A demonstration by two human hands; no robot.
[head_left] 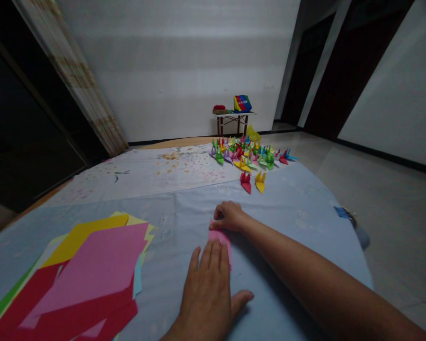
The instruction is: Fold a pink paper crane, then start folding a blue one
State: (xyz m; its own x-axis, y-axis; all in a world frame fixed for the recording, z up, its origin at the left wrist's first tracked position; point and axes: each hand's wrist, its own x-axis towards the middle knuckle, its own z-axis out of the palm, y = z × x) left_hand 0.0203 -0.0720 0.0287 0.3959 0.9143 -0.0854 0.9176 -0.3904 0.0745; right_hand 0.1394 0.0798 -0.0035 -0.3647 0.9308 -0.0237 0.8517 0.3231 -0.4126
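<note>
A folded piece of pink paper (220,235) lies on the cloth-covered table in front of me. My left hand (209,284) rests flat on its near part, fingers stretched forward and thumb out to the right. At the paper's far end, my right hand (228,217) has its fingers curled in a pinch on the edge. Part of the paper is hidden under both hands. To the left lies a loose pile of coloured paper sheets (102,258), with pink on top and yellow, red and green beneath.
A red paper crane (246,182) and a yellow paper crane (260,182) stand beyond my right hand. Behind them is a crowd of many-coloured paper cranes (250,154). A small table (233,114) with a colourful box (242,103) stands by the wall.
</note>
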